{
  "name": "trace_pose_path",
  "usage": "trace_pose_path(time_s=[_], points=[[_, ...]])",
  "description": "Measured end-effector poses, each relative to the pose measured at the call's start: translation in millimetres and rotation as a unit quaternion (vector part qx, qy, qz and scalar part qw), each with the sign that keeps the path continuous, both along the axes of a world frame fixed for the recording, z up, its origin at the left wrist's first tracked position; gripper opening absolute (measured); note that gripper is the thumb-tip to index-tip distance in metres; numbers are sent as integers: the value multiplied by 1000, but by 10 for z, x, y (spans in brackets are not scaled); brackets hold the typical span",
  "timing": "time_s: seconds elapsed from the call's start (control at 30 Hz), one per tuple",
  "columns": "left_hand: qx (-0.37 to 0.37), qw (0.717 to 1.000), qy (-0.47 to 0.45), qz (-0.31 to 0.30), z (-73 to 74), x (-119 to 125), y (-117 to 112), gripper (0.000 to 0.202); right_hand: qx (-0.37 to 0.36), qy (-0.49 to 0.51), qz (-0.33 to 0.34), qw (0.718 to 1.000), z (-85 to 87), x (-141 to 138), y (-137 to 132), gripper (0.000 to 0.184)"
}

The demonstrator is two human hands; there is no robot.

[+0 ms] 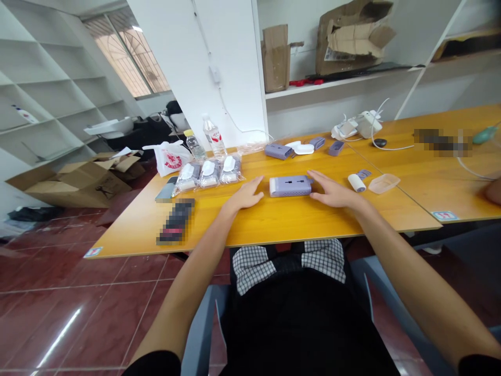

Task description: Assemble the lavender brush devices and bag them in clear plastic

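A purple and white power strip (290, 186) lies on the orange table (274, 219) right in front of me. My left hand (247, 194) rests flat on the table just left of it, fingers stretched out, holding nothing. My right hand (332, 190) lies flat on the table at the strip's right end, fingers extended and touching or almost touching it. Neither hand grips anything.
Three clear bags (209, 174) with white parts lie at the left, two water bottles (213, 137) and a plastic bag (171, 158) behind them. More purple strips (278, 151) sit farther back. A white roll (356, 183) and clear tray (383, 183) lie to the right. Another person's arm (493, 190) shows at the right edge.
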State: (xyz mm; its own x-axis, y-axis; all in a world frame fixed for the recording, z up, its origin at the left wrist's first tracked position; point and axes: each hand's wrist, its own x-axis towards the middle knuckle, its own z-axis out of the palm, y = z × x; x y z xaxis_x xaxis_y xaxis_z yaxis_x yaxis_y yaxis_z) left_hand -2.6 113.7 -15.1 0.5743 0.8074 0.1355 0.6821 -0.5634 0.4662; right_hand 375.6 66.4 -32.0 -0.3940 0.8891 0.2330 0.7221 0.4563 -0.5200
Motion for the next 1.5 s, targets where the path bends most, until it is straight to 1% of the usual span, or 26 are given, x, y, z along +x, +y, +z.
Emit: trace_pose_path(time_s=[0.1, 0.13, 0.27, 0.33, 0.43, 0.6, 0.7, 1.07, 1.5], points=[[22, 999, 36, 32, -27, 1, 11, 72, -12, -42, -24, 999, -54, 168, 55, 89], [26, 998, 47, 38, -36, 13, 4, 69, -16, -59, -42, 997, -75, 192, 67, 87], [37, 995, 75, 56, -64, 65, -25, 61, -26, -113, -126, 985, -156, 151, 72, 75], [41, 994, 82, 55, -66, 78, -30, 60, -17, -115, -140, 983, -181, 100, 58, 72], [40, 992, 101, 57, -32, 97, -49, 61, -12, -118, -142, 983, -168, 50, 29, 71], [26, 983, 168, 75, 96, 153, -149, 64, -51, -194, -150, 968, -44, 1, -28, 73], [25, 979, 186, 78, 138, 179, -190, 65, -60, -217, -150, 963, 10, -25, -54, 74], [26, 979, 188, 72, 138, 183, -186, 65, -51, -209, -145, 966, -9, -7, -40, 72], [26, 977, 196, 75, 134, 197, -178, 64, -57, -225, -149, 961, 66, -47, -90, 73]])
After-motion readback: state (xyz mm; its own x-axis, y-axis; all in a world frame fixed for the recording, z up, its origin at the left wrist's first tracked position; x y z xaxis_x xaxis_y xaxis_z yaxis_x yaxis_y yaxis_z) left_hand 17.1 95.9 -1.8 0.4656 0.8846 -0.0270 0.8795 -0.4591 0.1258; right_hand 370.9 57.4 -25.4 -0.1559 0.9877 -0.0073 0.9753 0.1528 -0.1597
